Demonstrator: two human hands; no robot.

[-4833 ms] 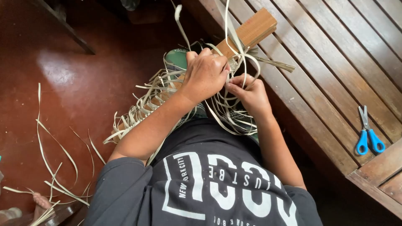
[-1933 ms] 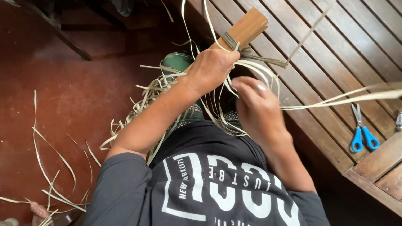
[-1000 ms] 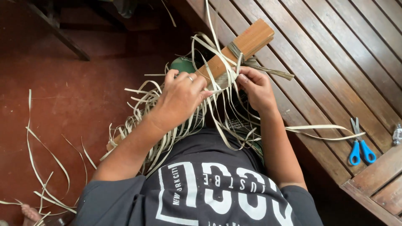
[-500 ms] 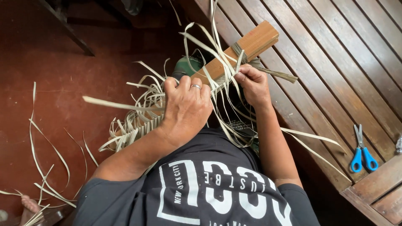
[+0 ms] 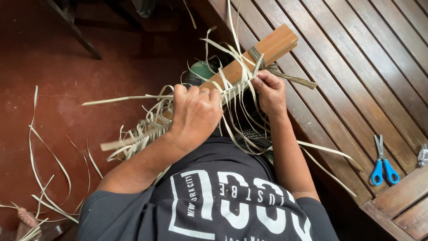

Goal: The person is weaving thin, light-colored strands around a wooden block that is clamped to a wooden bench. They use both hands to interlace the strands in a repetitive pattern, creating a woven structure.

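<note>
A long wooden block (image 5: 263,51) lies slantwise across my lap, wrapped with many pale woven leaf strips (image 5: 147,127). My left hand (image 5: 194,114) presses down over the block's middle, fingers closed over the strips. My right hand (image 5: 267,91) pinches a few strips beside the block near its upper end, where a darker band is tied around the wood. Loose strip ends stick up and trail over my dark printed shirt.
A slatted wooden bench (image 5: 356,67) runs along the right, with blue-handled scissors (image 5: 383,163) on it and a small clear object (image 5: 422,155) at the edge. Loose strips (image 5: 44,178) lie on the red floor at left. A dark furniture leg (image 5: 73,29) stands top left.
My left hand has slid from beside the block onto its middle, covering the strips. My right hand has pulled in long strips that stretched out to the right and now pinches them near the block.
</note>
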